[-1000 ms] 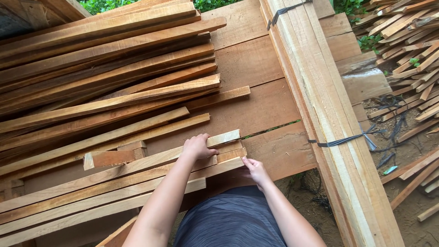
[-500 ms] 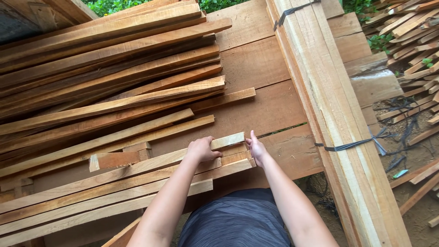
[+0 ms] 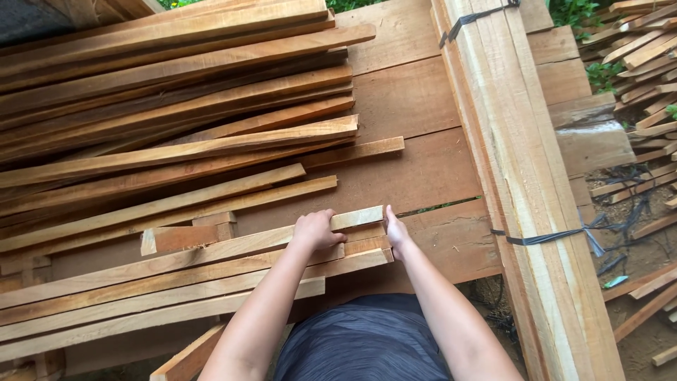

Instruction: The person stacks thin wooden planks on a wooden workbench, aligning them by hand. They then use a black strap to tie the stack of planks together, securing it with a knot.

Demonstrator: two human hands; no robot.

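Fingers of the left hand curl over the top wood slat on the near stack; the right hand presses flat against the slat ends, squaring them. Many loose slats behind remain unstacked on the bench.

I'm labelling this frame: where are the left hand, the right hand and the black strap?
left hand [image 3: 315, 231], head view, knuckles.
right hand [image 3: 396, 233], head view, back of hand.
black strap [image 3: 546, 237], head view, stretch across the bundle.
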